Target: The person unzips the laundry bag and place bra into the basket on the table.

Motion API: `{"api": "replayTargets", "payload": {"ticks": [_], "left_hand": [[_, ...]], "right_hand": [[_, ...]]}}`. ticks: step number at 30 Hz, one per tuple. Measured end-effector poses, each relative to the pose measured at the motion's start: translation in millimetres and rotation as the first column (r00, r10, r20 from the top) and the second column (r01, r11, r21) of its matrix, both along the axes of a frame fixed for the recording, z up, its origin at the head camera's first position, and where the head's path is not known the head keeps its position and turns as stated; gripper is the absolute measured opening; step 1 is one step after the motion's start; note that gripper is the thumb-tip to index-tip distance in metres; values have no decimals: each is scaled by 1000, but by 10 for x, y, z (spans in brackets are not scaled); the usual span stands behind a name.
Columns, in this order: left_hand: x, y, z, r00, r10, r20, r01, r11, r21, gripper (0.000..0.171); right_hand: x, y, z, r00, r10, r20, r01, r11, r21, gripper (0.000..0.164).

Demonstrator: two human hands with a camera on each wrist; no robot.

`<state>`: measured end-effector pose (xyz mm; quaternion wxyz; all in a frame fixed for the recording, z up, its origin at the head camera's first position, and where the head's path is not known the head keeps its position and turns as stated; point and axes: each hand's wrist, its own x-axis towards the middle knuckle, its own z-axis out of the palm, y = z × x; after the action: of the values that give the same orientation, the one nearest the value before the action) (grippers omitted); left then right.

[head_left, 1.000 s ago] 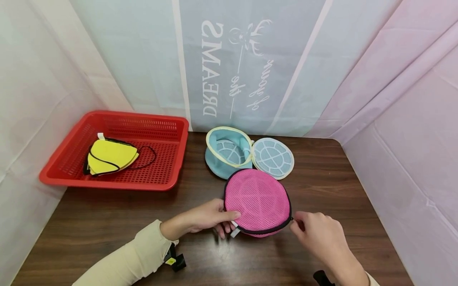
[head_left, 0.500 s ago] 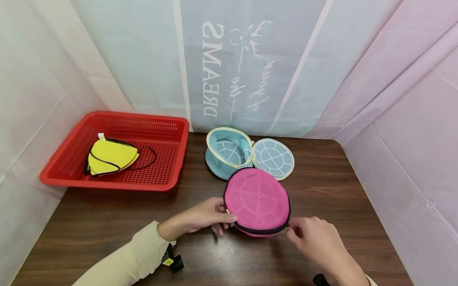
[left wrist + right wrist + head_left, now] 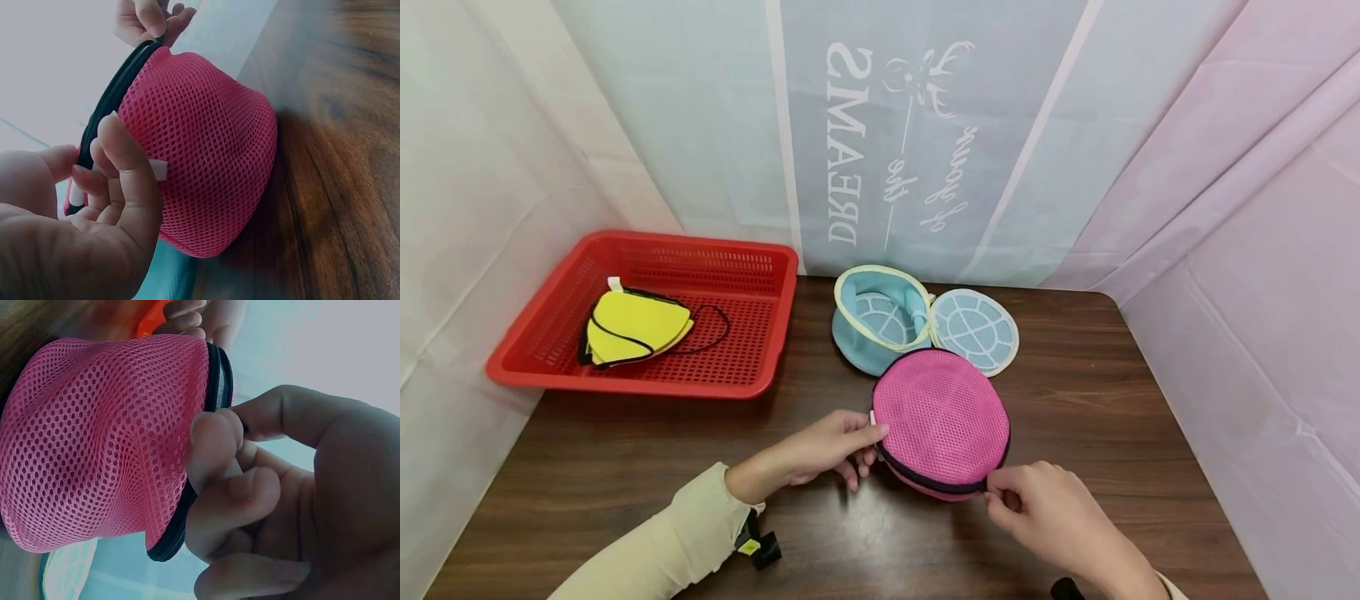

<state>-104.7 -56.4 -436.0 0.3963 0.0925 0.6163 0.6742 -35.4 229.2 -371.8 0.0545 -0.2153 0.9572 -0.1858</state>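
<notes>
A round pink mesh laundry bag (image 3: pixel 943 417) with a black zipper (image 3: pixel 925 482) round its top edge is held near the middle of the table. My left hand (image 3: pixel 829 450) pinches its left rim between thumb and fingers, beside a small white tag (image 3: pixel 159 169). At the front right of the rim, my right hand (image 3: pixel 1045 510) pinches the zipper pull, which the fingertips mostly hide. In the right wrist view the zipper (image 3: pixel 214 375) parts slightly beyond these fingertips. The mesh side (image 3: pixel 200 137) bulges out full.
Behind the pink bag stands a blue mesh laundry bag (image 3: pixel 848 354), its round lid (image 3: pixel 974 332) folded out to the right. On the left a red plastic basket (image 3: pixel 767 333) holds a folded yellow item with black edging (image 3: pixel 638 325). Fabric hangs along the table's back and sides.
My right hand has moved left along the front of the rim with the zipper pull. The bag has turned clockwise a little, and my left hand has shifted slightly up with its edge.
</notes>
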Motion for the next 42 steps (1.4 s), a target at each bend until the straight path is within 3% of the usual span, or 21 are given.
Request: {"api": "replayTargets", "payload": {"ticks": [9, 19, 24, 31, 42], "left_hand": [[-3, 19, 10, 1000, -26, 14, 25, 999, 20, 45], [76, 64, -31, 984, -177, -2, 177, 983, 40, 43], [120, 114, -14, 975, -224, -6, 224, 973, 63, 52], [175, 181, 10, 971, -238, -21, 239, 968, 70, 54], [218, 226, -5, 972, -233, -32, 234, 969, 74, 60]], "right_hand": [[-10, -33, -6, 997, 78, -7, -78, 996, -50, 41], [-43, -106, -82, 964, 241, -114, -254, 960, -121, 39], [-46, -145, -92, 955, 254, -152, -275, 952, -133, 38], [-43, -244, -115, 943, 290, -164, -316, 934, -166, 34], [-27, -399, -93, 942, 273, -195, -293, 952, -83, 31]]}}
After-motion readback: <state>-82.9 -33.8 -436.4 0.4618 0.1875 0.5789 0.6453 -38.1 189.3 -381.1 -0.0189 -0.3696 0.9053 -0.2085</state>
